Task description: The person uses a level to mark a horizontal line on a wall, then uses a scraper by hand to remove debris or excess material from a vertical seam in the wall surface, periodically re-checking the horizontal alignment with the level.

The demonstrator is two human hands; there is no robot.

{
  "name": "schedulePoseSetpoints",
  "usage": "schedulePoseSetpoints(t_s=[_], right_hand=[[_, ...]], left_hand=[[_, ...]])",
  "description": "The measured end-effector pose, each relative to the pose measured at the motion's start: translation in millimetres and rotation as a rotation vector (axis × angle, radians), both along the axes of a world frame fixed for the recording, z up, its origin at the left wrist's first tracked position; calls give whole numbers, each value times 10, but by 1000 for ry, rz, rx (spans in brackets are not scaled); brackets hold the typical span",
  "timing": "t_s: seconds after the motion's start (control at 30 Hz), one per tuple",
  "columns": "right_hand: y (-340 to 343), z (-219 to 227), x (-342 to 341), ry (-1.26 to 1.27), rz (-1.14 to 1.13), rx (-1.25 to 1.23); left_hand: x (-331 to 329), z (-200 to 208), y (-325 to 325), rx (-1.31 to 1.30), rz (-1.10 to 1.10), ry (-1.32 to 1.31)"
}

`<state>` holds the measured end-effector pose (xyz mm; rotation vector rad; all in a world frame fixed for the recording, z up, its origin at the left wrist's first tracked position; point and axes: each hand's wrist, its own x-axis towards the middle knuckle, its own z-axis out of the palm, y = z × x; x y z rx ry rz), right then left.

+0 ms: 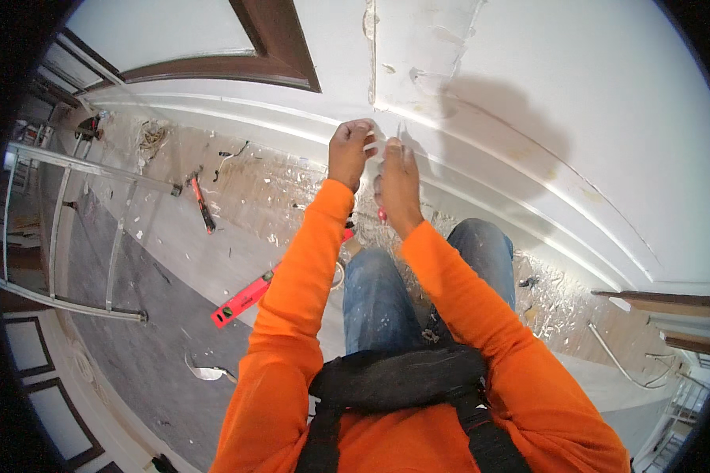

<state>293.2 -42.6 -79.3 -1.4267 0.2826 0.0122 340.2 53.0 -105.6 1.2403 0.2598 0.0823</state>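
Observation:
My left hand is raised at the wall just above the baseboard moulding. Its fingers are loosely curled and a little apart, with nothing visible in them. Close to its right, my right hand is closed round a slim tool whose red end shows below the palm. A thin pointed metal tip sticks up past the fingers, near the wall; most of the handle is hidden. Above both hands, a vertical seam with rough patches runs down the white wall to the moulding.
A red spirit level lies left of my knees. Beyond it is a hammer with an orange-and-black handle. An aluminium ladder lies at far left. Plaster crumbs litter the floor along the wall. A bent metal tube lies at right.

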Motion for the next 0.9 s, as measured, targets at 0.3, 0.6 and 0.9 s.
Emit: schedulePoseSetpoints(t_s=[0.3, 0.6, 0.9], right_hand=[[-719, 95, -257, 206, 145, 163], [-828, -8, -245, 148, 200, 151], [-490, 310, 355, 12, 569, 33]], left_hand=[[236, 69, -254, 684, 408, -108], [-181, 9, -202, 716, 144, -62], [-229, 107, -88, -77, -87, 33]])
